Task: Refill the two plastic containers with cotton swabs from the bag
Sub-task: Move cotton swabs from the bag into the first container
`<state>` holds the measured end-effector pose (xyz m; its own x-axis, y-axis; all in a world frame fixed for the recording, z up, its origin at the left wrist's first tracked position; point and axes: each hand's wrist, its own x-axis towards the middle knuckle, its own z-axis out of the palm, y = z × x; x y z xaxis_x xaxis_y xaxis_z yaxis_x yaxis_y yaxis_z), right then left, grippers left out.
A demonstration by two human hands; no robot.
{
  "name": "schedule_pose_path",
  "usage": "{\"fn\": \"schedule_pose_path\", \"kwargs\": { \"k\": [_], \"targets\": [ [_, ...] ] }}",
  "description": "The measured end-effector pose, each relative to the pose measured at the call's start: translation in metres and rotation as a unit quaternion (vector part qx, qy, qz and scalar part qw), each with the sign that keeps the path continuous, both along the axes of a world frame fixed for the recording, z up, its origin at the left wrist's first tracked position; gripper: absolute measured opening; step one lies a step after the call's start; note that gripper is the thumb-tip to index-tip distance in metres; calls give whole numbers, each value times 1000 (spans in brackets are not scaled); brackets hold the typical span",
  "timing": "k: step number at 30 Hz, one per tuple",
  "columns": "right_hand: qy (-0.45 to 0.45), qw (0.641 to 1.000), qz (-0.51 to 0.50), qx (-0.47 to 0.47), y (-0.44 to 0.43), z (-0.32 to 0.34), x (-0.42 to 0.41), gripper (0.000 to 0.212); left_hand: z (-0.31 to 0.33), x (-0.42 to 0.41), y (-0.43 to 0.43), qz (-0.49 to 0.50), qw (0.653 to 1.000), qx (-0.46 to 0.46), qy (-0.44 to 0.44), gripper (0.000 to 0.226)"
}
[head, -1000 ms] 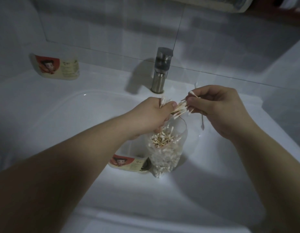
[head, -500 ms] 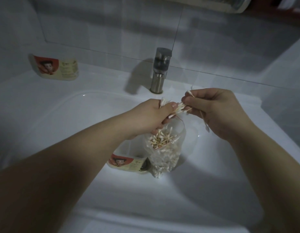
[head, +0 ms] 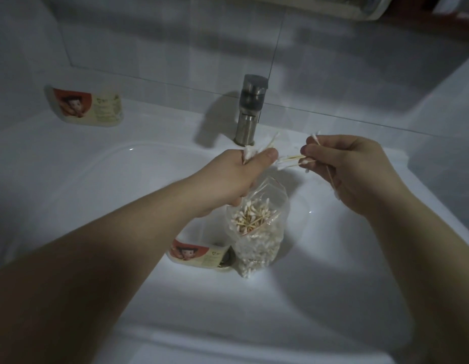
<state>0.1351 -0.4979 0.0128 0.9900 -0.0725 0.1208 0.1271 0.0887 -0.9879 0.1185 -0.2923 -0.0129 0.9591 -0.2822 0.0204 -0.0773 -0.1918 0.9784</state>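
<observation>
A clear plastic bag (head: 257, 232) full of cotton swabs stands in the white sink basin (head: 123, 185). My left hand (head: 236, 174) is above its open mouth and grips a bunch of swabs (head: 250, 151) that stick up past the fingers. My right hand (head: 354, 172) pinches a few swabs (head: 294, 161) whose tips point left toward the other hand. One labelled plastic container (head: 199, 254) lies in the basin beside the bag. A second labelled container (head: 86, 106) lies on the counter at the far left.
A steel faucet (head: 250, 111) stands at the back edge of the sink, just behind my hands. Tiled wall rises behind it. The drain (head: 227, 258) shows between the container and the bag.
My hands, close together over the bag before, have drawn apart. The right hand has pulled a few swabs away to the right.
</observation>
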Motion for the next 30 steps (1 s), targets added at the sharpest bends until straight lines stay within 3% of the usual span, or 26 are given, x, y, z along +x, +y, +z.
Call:
{"fn": "schedule_pose_path", "kwargs": {
  "k": [10,17,24,30],
  "targets": [
    [-24,997,60,-53,12,0,-10,9,-2,4,-1,98,994,-6,-49,38],
    [-80,982,55,-163,27,-5,-17,20,1,-4,-7,24,995,-87,34,37],
    [-106,969,40,-222,31,-5,-20,17,-7,1,-8,34,999,-5,21,32],
    [-66,983,21,-173,24,-4,-14,13,-5,3,-3,82,995,45,28,41]
  ]
}}
